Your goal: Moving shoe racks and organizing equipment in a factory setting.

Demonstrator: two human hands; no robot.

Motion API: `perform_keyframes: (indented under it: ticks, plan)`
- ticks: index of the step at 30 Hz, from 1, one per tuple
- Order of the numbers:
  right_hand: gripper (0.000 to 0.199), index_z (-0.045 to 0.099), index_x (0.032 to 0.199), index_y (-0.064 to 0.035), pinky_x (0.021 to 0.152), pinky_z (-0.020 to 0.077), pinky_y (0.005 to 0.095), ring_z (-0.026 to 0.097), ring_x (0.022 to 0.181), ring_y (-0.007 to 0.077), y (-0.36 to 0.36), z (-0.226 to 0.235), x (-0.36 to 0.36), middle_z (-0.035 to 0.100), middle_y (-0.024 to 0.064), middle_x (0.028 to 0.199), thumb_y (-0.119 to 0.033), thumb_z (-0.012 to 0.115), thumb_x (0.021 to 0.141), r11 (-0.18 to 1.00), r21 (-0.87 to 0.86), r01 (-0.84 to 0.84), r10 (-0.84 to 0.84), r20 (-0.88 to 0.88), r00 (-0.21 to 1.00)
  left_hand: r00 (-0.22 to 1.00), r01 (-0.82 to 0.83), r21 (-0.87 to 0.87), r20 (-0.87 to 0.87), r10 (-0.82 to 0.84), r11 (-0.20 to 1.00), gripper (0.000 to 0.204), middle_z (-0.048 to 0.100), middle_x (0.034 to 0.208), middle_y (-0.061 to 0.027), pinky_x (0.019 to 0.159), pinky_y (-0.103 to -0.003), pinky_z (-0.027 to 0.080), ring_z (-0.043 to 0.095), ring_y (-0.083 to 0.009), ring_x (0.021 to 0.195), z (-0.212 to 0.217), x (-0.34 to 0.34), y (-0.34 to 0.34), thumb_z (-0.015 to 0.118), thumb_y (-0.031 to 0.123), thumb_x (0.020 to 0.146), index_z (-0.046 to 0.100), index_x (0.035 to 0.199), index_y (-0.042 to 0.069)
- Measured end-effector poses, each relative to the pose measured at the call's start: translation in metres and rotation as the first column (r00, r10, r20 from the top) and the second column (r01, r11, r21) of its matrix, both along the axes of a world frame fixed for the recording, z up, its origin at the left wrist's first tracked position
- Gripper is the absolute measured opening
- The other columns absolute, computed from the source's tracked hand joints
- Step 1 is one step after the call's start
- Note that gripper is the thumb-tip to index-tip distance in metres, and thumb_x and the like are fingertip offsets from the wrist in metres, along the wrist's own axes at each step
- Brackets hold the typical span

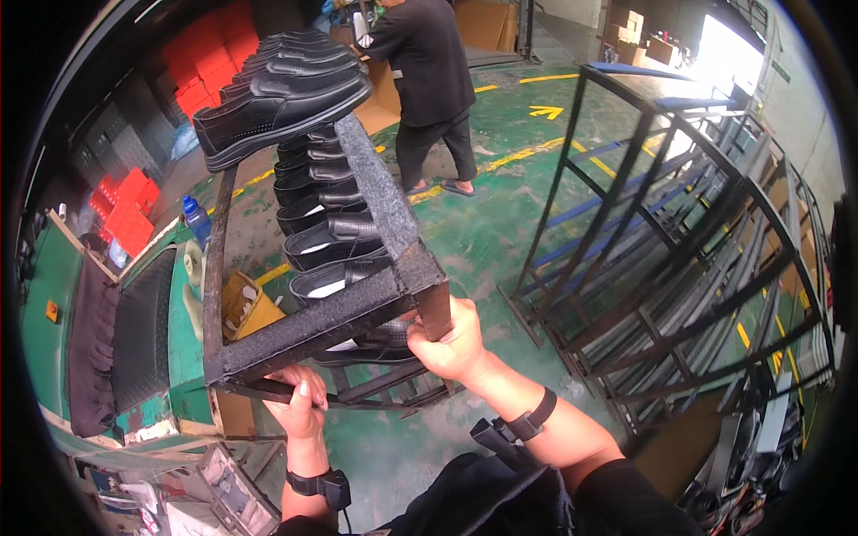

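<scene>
Tall dark metal rack with felt-padded rails [380, 192], tiers loaded with black leather shoes [277, 103], stands directly in front of the person on the green painted floor [487, 237]. Right hand [451, 344] clamped around the rack's near corner post, fingers wrapped over the rusty upright just under the top rail. Left hand [299, 406] lower and to the left of that grip, closed on a thin lower crossbar of the same rack, thumb up. Both wrists carry black straps. Above the grips, shoes sit in rows, soles outward, one row on the top tier and more on the tiers below. Left of the left hand: a green workbench [183, 357] with a black ribbed mat [143, 330], a yellow bin [250, 308] beside it, a blue-capped bottle [197, 219] further off, and red boxes [125, 210] stacked beyond. Right of the right hand, well apart: empty dark metal racks with blue-topped rails [670, 223]. Beyond the rack, another person in black clothes [429, 80] stands facing away by cardboard boxes [483, 22].
</scene>
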State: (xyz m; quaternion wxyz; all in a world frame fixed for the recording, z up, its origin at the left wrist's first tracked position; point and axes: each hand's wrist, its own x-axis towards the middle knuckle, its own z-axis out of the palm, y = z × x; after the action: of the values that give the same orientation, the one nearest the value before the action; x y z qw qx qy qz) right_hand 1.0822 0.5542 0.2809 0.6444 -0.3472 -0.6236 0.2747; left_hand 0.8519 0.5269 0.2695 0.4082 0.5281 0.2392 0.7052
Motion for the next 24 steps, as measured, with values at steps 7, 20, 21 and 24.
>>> perform_keyframes:
  ticks: [7,20,21,24]
  plan:
    - [0.008,0.056,0.073,0.0014,0.065,0.0526,0.0309,0.058,0.059,0.0145,0.19,0.008,0.052,0.056,0.0053,0.064,0.004,0.057,0.065,0.992,-0.051,-0.112,0.11,-0.031,0.993,0.992,-0.121,-0.008,0.02,0.121,0.993,0.029,0.04,0.052,-0.0025,0.034,-0.022,0.03,0.035,-0.0101,0.036,0.0,0.059,0.16,0.066,0.016,0.081,0.038,0.083,0.009]
    - [0.036,0.058,0.102,0.003,0.059,0.0491,0.0308,0.063,0.059,0.0227,0.587,-0.021,0.123,0.062,0.0137,0.071,-0.003,0.064,0.068,0.916,0.022,-0.4,0.4,0.002,0.917,0.911,-0.413,-0.002,0.011,0.413,0.911,0.034,0.039,0.05,-0.0017,0.034,-0.022,0.03,0.035,-0.0106,0.036,-0.016,0.155,0.494,0.068,0.016,0.081,0.035,0.08,0.01]
    - [0.036,0.058,0.102,0.003,0.059,0.0491,0.0308,0.063,0.059,0.0227,0.619,-0.023,0.123,0.062,0.0137,0.071,-0.003,0.064,0.068,0.905,0.031,-0.425,0.425,0.005,0.905,0.903,-0.43,-0.01,0.006,0.43,0.903,0.034,0.039,0.05,-0.0017,0.034,-0.022,0.03,0.035,-0.0108,0.036,-0.016,0.159,0.521,0.068,0.017,0.081,0.035,0.079,0.011]
    - [0.007,0.056,0.073,0.0,0.054,0.0449,0.0286,0.058,0.057,0.0155,0.714,-0.018,0.123,0.059,0.0062,0.065,0.002,0.059,0.066,0.898,0.028,-0.438,0.439,-0.041,0.898,0.877,-0.481,0.001,0.003,0.481,0.877,0.034,0.039,0.049,-0.0018,0.033,-0.023,0.03,0.035,-0.0112,0.036,-0.016,0.174,0.606,0.069,0.017,0.08,0.035,0.077,0.011]
